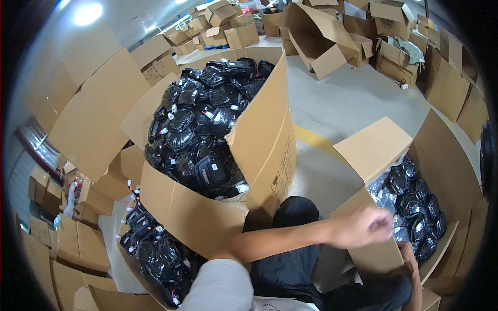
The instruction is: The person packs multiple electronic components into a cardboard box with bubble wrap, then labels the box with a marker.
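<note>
My left hand (pixel 363 226) is stretched across to the right, over the near edge of an open cardboard box (pixel 371 249). Its fingers are curled in and slightly blurred; whatever they may hold does not show. At the same box's near corner is my right hand (pixel 407 254), touching the cardboard, with its fingers mostly hidden. Inside that box lie several black rounded parts in clear plastic wrap (pixel 410 202), with bubble wrap (pixel 386 199) along the left side.
A large carton (pixel 264 135) heaped with wrapped black units (pixel 202 114) stands in front of me. Another box of black units with wire connectors (pixel 155 254) sits at lower left. Empty cartons (pixel 321 44) lie behind, and a yellow line (pixel 314 139) crosses the grey floor.
</note>
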Demonstrator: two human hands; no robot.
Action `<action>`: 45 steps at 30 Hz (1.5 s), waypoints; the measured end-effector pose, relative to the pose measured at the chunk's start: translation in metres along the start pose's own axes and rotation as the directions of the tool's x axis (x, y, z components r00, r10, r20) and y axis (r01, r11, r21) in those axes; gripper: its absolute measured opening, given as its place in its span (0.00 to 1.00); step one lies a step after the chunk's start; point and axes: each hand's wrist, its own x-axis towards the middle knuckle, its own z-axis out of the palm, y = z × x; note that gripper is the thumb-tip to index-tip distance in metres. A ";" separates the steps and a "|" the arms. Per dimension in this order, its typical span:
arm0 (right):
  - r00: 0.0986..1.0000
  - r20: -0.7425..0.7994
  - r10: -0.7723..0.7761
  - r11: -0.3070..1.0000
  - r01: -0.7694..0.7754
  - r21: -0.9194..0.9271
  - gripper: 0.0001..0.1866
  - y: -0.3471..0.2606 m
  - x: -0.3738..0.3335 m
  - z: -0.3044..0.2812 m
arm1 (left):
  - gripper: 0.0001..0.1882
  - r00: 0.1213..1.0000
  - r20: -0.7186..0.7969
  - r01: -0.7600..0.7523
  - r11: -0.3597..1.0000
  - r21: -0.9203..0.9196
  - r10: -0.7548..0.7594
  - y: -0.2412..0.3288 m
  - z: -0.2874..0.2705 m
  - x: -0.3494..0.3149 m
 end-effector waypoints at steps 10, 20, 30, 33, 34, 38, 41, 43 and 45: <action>0.973 -0.176 0.148 0.983 -0.124 0.136 0.23 0.020 -0.009 0.001 | 0.28 0.589 -0.799 0.337 0.863 0.376 0.118 0.069 -0.195 -0.233; 0.968 -0.182 0.174 0.984 -0.162 0.078 0.21 0.041 -0.020 -0.003 | 0.19 0.679 -0.734 0.558 0.652 0.513 -0.005 0.012 -0.203 -0.235; 0.945 -0.249 0.210 0.975 -0.184 0.121 0.19 0.066 -0.017 0.002 | 0.25 0.883 -0.449 0.470 0.258 0.844 -0.138 0.054 -0.229 -0.298; 0.958 -0.242 0.153 0.988 -0.143 0.057 0.18 0.045 -0.011 0.010 | 0.29 0.698 -0.717 0.647 0.424 0.634 0.008 0.042 -0.252 -0.317; 0.952 -0.242 0.186 0.981 -0.168 0.096 0.18 0.042 -0.011 0.008 | 0.37 0.637 -0.771 0.737 0.289 0.611 0.006 0.041 -0.251 -0.307; 0.944 -0.265 0.195 0.980 -0.176 0.092 0.17 0.049 -0.014 0.005 | 0.52 0.632 -0.614 0.773 0.439 0.458 -0.472 0.015 -0.282 -0.295; 0.946 -0.247 0.208 0.978 -0.202 0.050 0.17 0.059 -0.019 0.001 | 0.49 0.677 -0.500 0.704 0.276 0.654 -0.540 0.021 -0.268 -0.288; 0.945 -0.205 0.254 0.965 -0.233 0.120 0.17 0.011 -0.014 0.003 | 0.49 0.694 -0.533 0.705 0.305 0.640 -0.484 0.029 -0.260 -0.300; 0.945 -0.186 0.269 0.955 -0.238 0.175 0.17 0.028 -0.014 0.003 | 0.47 0.707 -0.566 0.703 0.333 0.628 -0.424 0.030 -0.253 -0.301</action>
